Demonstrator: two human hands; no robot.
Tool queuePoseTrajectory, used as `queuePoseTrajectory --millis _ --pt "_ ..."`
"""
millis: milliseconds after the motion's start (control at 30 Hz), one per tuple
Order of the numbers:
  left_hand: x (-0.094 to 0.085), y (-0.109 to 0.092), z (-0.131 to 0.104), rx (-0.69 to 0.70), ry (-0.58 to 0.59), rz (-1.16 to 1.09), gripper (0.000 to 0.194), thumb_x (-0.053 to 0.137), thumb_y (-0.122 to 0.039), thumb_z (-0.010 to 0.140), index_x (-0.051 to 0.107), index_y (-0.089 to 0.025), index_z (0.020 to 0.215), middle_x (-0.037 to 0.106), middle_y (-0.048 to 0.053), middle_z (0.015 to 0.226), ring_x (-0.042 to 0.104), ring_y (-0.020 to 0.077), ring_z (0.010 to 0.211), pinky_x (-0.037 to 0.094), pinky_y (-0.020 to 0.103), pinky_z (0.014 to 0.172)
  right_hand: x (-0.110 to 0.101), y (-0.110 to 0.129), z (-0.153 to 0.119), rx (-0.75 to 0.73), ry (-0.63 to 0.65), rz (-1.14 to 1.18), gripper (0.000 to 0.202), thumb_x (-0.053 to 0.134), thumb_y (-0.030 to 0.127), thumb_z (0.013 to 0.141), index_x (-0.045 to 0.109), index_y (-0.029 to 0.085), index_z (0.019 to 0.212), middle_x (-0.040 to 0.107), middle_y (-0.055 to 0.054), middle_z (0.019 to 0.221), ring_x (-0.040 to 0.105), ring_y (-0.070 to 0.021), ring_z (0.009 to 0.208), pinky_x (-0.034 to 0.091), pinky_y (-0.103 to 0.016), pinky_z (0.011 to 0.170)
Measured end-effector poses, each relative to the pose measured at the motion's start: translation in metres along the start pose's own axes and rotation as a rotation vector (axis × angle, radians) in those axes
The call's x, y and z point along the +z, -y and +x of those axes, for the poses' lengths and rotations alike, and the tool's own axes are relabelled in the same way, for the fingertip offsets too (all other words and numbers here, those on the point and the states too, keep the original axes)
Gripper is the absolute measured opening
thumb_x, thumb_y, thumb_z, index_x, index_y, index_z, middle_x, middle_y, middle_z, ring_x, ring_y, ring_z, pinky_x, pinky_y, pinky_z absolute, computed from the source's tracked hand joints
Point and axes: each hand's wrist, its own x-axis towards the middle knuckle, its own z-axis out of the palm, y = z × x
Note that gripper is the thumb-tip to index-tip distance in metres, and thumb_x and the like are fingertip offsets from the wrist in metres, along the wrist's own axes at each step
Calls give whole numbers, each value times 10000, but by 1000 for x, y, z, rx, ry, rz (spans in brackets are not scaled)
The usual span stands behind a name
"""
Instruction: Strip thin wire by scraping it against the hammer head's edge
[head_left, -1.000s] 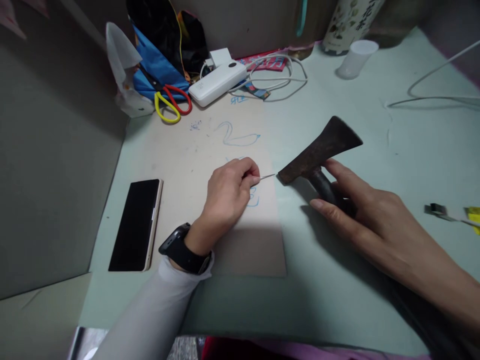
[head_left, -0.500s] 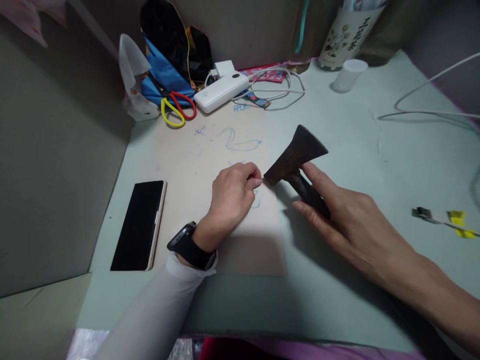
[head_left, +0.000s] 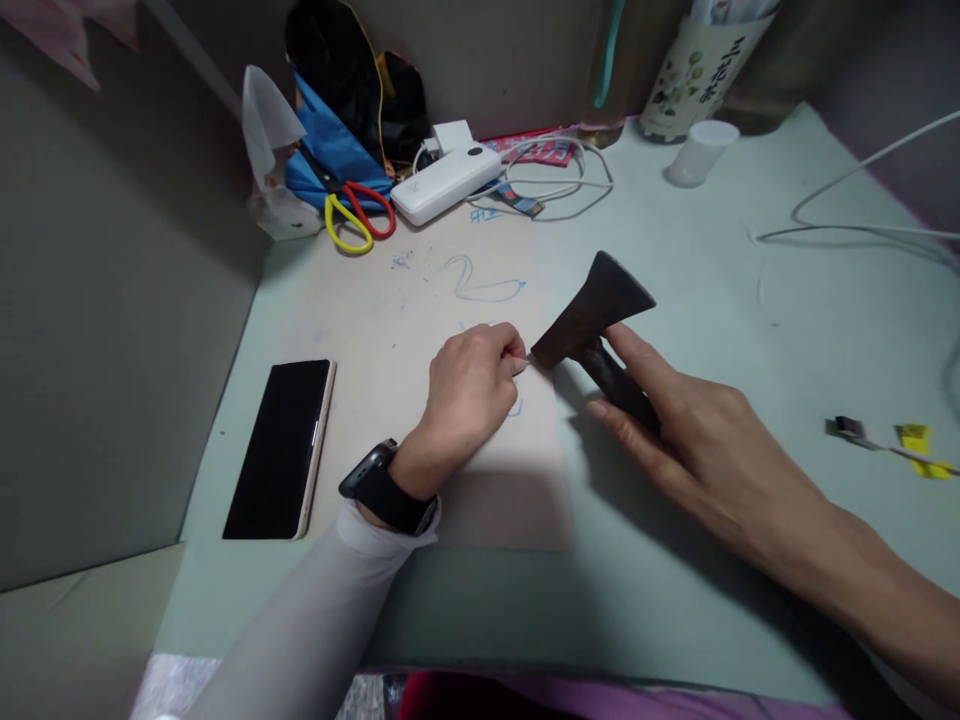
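My right hand (head_left: pixel 697 440) is wrapped round the dark handle of a small hatchet (head_left: pixel 592 310), index finger stretched up against the head. The blade flares away toward the upper right, and the narrow butt points down and left toward my left hand (head_left: pixel 472 385). Thumb and forefinger of that left hand are pinched on a thin, nail-like metal piece (head_left: pixel 529 359), mostly hidden by the fingers. The butt is at the tip of this piece; whether they touch I cannot tell. Under the left hand lies a pale sheet (head_left: pixel 517 510) with blue drawings.
A phone (head_left: pixel 279 450) lies left of the watch-wearing wrist. Farther back are red-and-yellow-handled scissors (head_left: pixel 349 215), a white power bank (head_left: pixel 446 187) with coiled cable (head_left: pixel 596 185), and a translucent cup (head_left: pixel 703 155). On the right lies a small connector with yellow tape (head_left: pixel 916 440).
Both hands and the hatchet hold nearly the same pose. The view has shifted very slightly.
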Motion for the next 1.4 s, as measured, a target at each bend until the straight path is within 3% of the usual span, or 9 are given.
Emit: queuePoseTrajectory --millis 500,1167,1400 --pt "1 4 -1 35 0 -7 180 516 -39 802 619 -182 764 654 16 785 546 165 744 384 305 704 -2 -1 -1 -15 12 -32 536 403 278 974 400 58 1462 718 -122 906 678 -230 713 492 -298 549" --pt "0 3 0 45 16 33 160 527 -67 831 628 -181 781 672 32 827 564 187 791 400 317 723 -5 6 1 -54 6 -28 524 431 234 963 413 32 1445 727 -166 1016 716 -254 874 525 -289 589" --pt "0 0 1 25 32 83 170 524 -66 846 637 -180 789 675 50 842 578 201 811 416 329 741 5 1 0 -36 46 -63 553 404 256 963 353 104 1492 714 -110 902 650 -207 639 477 -296 527"
